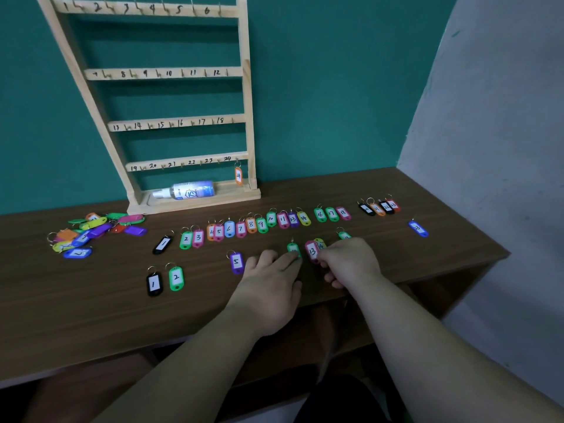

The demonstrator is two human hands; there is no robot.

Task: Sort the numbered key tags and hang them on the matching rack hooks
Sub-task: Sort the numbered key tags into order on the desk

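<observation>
Apparently the pink 13 tag [312, 251] lies lengthwise, pointing toward the wall [335, 87].

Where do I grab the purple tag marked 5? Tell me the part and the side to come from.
Probably pinch the purple tag 5 across its long edges near the bottom end, coming from above: it lies flat on the table, and its ring at the far end is left free for hook 5.
</observation>
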